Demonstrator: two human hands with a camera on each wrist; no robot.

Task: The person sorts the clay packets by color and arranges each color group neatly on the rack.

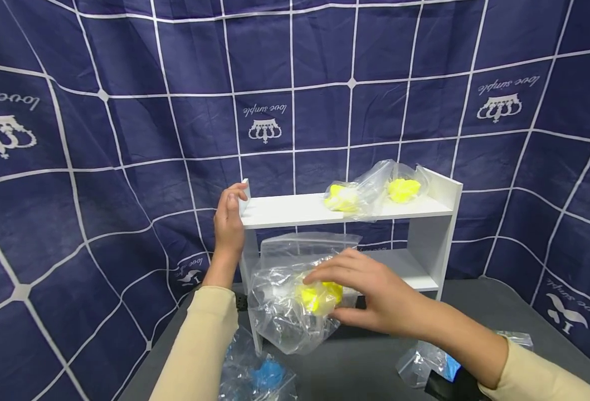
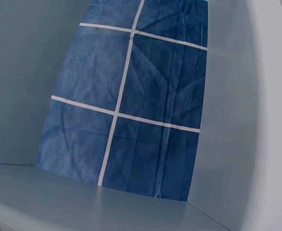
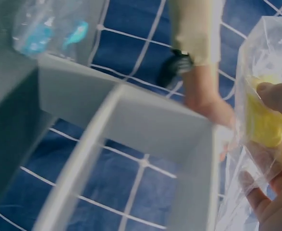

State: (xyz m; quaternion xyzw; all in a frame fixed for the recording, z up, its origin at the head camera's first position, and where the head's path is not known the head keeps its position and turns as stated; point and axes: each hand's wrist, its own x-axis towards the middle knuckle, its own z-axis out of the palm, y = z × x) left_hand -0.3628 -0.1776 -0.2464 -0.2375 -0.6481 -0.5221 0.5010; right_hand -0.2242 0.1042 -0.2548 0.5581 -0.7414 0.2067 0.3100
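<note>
My right hand (image 1: 365, 284) pinches a clear plastic bag (image 1: 279, 301) by the yellow lump (image 1: 320, 295) inside it, in front of the white shelf (image 1: 295, 210). Close up in the right wrist view, thumb and fingers press round the yellow lump (image 3: 268, 120) through the film. My left hand (image 1: 230, 220) grips the top of the shelf's left side panel, fingers bent over its edge. On the top board, towards the right, lie two more clear bags with yellow lumps (image 1: 342, 197) (image 1: 404, 190). Only the shelf's inside (image 2: 232, 120) shows in the left wrist view.
Bags with blue lumps (image 1: 268, 374) lie on the dark table (image 1: 355, 362) at the front left. Another bag with a blue piece (image 1: 430, 359) and a black object (image 1: 455, 384) lie at the right, partly under my forearm. A blue checked cloth (image 1: 325, 122) hangs behind the shelf.
</note>
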